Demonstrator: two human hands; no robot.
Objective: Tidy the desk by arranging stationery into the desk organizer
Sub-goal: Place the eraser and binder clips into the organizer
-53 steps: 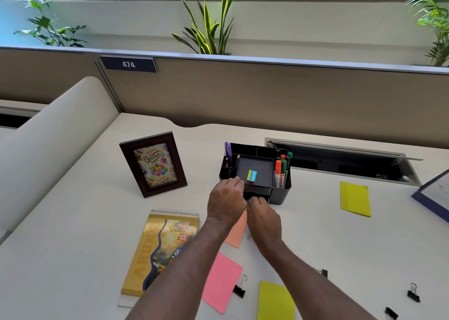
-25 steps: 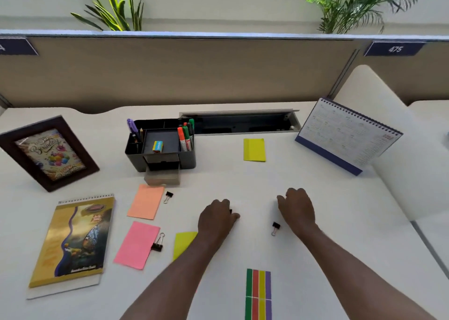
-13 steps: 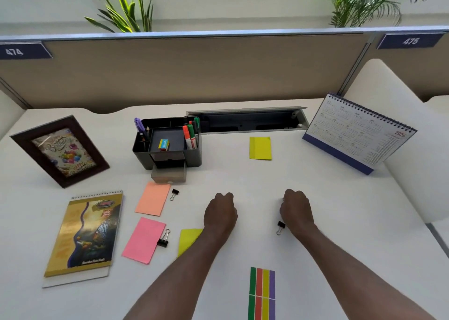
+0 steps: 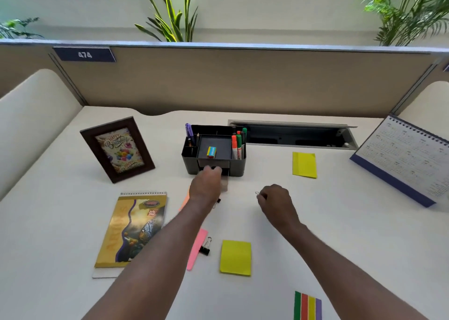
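At the front of the desk organizer (image 4: 237, 167), our left hand (image 4: 206, 182) hangs knuckles-up over the pulled-out clear drawer (image 4: 226, 184), fingers curled downward; we cannot tell whether anything sits under them. Our right hand (image 4: 275, 200) hovers just to the right above the desk (image 4: 340, 222), fingers bunched and pinching a binder clip (image 4: 257, 193) whose wire loop pokes out at the fingertips. We judge it is held small and ready for that same drawer, which stands open to take such little pieces.

Further out, a second clip (image 4: 218, 201) lies just beside our left wrist, and a third clip (image 4: 206, 246) sits against the pink note (image 4: 197, 246). The near yellow note (image 4: 235, 257), the far yellow note (image 4: 304, 165) and the colour strips (image 4: 307, 306) lie loose. Up in the organizer, markers (image 4: 237, 144) and a purple pen (image 4: 189, 131) stand upright in the side cells, and an eraser (image 4: 211, 152) lies on the flat middle tray.
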